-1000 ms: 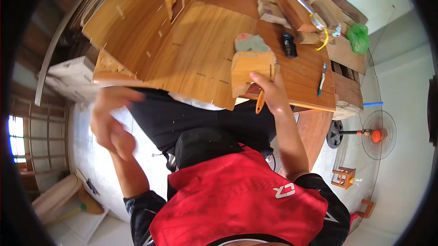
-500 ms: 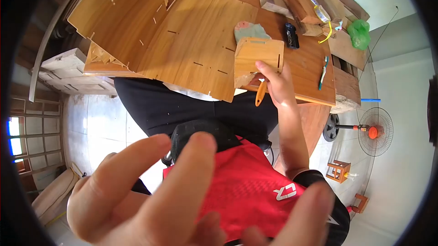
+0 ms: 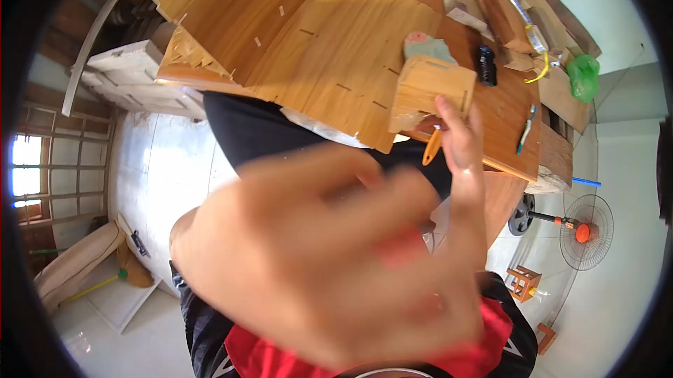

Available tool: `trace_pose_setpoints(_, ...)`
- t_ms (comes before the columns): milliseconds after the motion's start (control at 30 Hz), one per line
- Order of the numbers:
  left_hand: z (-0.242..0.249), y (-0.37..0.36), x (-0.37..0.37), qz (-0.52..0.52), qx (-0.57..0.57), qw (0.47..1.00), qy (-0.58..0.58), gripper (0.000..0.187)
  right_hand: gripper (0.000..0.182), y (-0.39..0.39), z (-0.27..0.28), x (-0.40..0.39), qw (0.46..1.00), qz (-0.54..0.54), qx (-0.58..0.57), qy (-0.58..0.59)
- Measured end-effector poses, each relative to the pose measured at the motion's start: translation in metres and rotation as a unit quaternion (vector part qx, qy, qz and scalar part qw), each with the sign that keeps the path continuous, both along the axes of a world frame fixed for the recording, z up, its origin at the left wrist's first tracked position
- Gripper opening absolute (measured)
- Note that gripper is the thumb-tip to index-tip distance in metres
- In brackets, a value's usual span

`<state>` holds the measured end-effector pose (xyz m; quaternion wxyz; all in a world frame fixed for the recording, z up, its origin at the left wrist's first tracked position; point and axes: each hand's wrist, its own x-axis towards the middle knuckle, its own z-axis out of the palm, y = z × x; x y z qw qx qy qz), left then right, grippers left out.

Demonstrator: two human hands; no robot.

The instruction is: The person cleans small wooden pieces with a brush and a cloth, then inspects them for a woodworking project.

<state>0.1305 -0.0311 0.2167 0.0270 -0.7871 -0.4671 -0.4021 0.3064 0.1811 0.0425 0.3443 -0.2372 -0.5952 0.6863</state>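
Observation:
My right hand [image 3: 459, 133] is closed on a small wooden panel [image 3: 434, 87] with slots cut near its edges, the thumb lying over its face. From the same hand an orange-handled brush [image 3: 432, 147] sticks out below the panel; its bristle end is mostly hidden. Close to the camera, my left hand [image 3: 315, 259] is smeared by motion and covers much of my lap and shirt. Its fingers look bent, but whether they hold anything cannot be made out. Behind the small panel lies a crumpled pale green and pink cloth [image 3: 426, 45].
Large slotted wooden panels [image 3: 336, 42] cover the left of the table [image 3: 508, 122]. A black object [image 3: 486, 65], a toothbrush [image 3: 526, 128], wood blocks [image 3: 498, 10], a tape measure [image 3: 536, 38] and a green plastic bag [image 3: 582, 77] are at right. A fan [image 3: 583, 232] stands beyond.
My left hand has swung up and rightward across the front of my body, its spread fingers now blurred. The view has shifted; my right hand keeps the small panel and brush.

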Motion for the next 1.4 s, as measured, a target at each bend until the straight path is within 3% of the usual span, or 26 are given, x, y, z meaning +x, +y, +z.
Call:
trace_pose_setpoints(33,-0.014,0.009,-0.008,0.013,-0.008,0.999,-0.030,0.023,0.030,0.000,-0.003,0.001,1.000,0.005,-0.007,0.015)
trace_pose_setpoints(133,-0.084,0.045,-0.023,0.184,-0.078,0.974,-0.107,0.034,0.035,-0.005,0.000,-0.001,0.997,0.007,-0.081,0.015)
trace_pose_setpoints(200,-0.122,0.066,-0.024,0.159,-0.183,0.929,-0.279,0.035,0.034,-0.011,0.008,-0.007,0.997,0.006,-0.076,0.022)
trace_pose_setpoints(267,-0.157,0.081,-0.024,0.059,-0.267,0.839,-0.471,0.040,0.035,-0.016,0.016,-0.018,0.998,0.004,-0.056,0.027)
trace_pose_setpoints(300,-0.163,0.086,-0.018,0.000,-0.263,0.793,-0.549,0.032,0.035,-0.013,0.015,-0.019,1.000,-0.004,0.000,-0.002)
trace_pose_setpoints(367,-0.177,0.094,-0.016,0.015,-0.249,0.778,-0.576,0.025,0.035,-0.006,0.008,-0.020,0.992,-0.024,0.108,-0.064)
trace_pose_setpoints(400,-0.183,0.095,-0.018,0.018,-0.241,0.791,-0.562,0.024,0.035,-0.009,0.018,-0.022,0.987,-0.038,0.145,-0.065)
trace_pose_setpoints(467,-0.188,0.094,-0.023,0.028,-0.224,0.816,-0.532,0.022,0.034,0.000,0.018,-0.018,0.985,0.039,0.143,-0.089)
trace_pose_setpoints(533,-0.186,0.092,-0.024,0.018,-0.242,0.809,-0.535,0.021,0.036,0.001,0.018,-0.018,0.983,0.086,0.126,-0.100)
trace_pose_setpoints(600,-0.178,0.090,-0.018,0.007,-0.231,0.787,-0.572,0.022,0.034,-0.001,0.022,-0.018,0.976,0.072,0.150,-0.142)
trace_pose_setpoints(767,-0.186,0.088,-0.017,0.062,-0.214,0.802,-0.555,0.022,0.035,-0.004,0.021,-0.023,0.952,0.037,0.221,-0.209)
trace_pose_setpoints(1367,-0.183,0.090,-0.012,0.174,-0.154,0.831,-0.506,0.027,0.038,-0.013,0.001,-0.042,0.942,-0.049,0.270,-0.191)
trace_pose_setpoints(1400,-0.187,0.091,-0.018,0.225,-0.173,0.856,-0.433,0.028,0.039,-0.014,0.001,-0.045,0.947,-0.047,0.265,-0.178)
